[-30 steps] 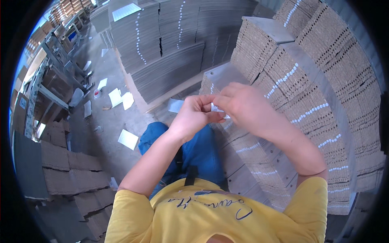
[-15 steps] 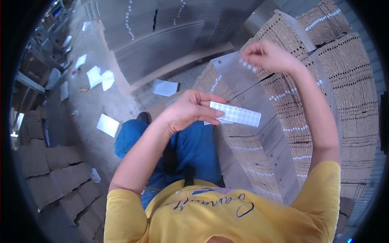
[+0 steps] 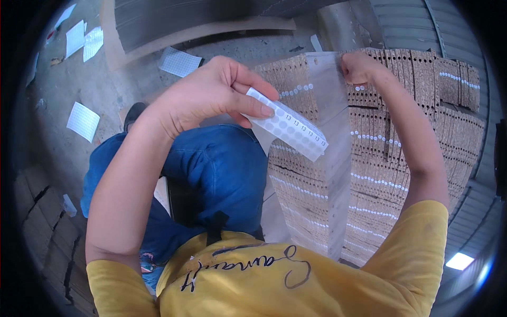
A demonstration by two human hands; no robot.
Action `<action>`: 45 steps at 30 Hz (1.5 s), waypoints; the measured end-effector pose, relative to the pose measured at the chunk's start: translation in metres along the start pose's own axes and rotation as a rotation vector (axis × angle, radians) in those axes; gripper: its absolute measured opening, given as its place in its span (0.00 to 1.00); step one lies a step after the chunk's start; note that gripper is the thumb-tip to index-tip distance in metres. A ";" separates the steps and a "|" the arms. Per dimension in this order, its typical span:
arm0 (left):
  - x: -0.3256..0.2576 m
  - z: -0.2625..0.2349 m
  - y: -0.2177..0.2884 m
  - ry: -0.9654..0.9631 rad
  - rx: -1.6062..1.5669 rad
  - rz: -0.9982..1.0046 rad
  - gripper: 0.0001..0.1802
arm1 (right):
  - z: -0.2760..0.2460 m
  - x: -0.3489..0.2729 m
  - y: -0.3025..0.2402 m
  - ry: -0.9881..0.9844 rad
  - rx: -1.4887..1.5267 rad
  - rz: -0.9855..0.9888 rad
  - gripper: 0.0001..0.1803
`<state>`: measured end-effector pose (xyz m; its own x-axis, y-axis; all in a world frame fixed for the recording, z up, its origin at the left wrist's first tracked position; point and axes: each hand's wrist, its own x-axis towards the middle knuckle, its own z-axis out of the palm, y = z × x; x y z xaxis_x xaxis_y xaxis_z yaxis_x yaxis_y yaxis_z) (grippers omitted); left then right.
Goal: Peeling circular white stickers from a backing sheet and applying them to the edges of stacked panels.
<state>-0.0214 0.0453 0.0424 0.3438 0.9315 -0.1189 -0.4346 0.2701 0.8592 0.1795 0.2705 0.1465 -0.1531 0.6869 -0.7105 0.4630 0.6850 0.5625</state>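
Observation:
My left hand pinches a strip of round white stickers between thumb and fingers, over my bent knee. Part of the strip has printed dots and part looks plain. Up at the far end of the stacked boards, my right hand is curled against their rough brown edges. Its fingertips are mostly hidden, so whatever they hold does not show. Two small round stickers sit on the board edges just below that hand. Lower down, rows of white dots run across the edges, among lines of dark drilled holes.
A smooth grey board face divides the stack at its corner. Sheets of paper lie on the concrete floor to my left. Beyond them stands a large dark stack on a base board. Corrugated metal wall lies behind the boards.
My right hand, raised with white stickers at its fingertips before, now rests against the far board edges. My left hand has shifted left and up with the strip, and my view has turned right.

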 end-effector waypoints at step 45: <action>-0.001 0.002 -0.008 0.094 0.128 0.052 0.13 | 0.021 0.002 0.017 0.619 -0.150 -0.042 0.10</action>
<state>-0.0163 0.0419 0.0369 0.2417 0.9636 -0.1140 -0.3379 0.1937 0.9210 0.2054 0.2783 0.1451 -0.6654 0.6412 -0.3823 0.3251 0.7099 0.6248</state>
